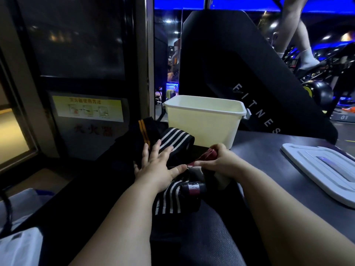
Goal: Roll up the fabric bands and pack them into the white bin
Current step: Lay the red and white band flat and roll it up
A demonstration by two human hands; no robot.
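Note:
The white bin (203, 123) stands open on the dark table, just behind my hands. My left hand (156, 166) lies flat with spread fingers on a black band with white stripes (176, 141). My right hand (221, 160) pinches a dark red band (208, 155) in front of the bin. A black band with two orange stripes (144, 133) lies at the left of the pile. Nearer to me lie another black-and-white striped band (169, 198) and a small rolled black-and-red band (193, 188).
The bin's white lid (322, 169) lies on the table at the right. A black fitness machine (240, 73) rises behind the bin, with a person's legs on it. A dark cabinet with a yellow notice (87, 110) stands at the left.

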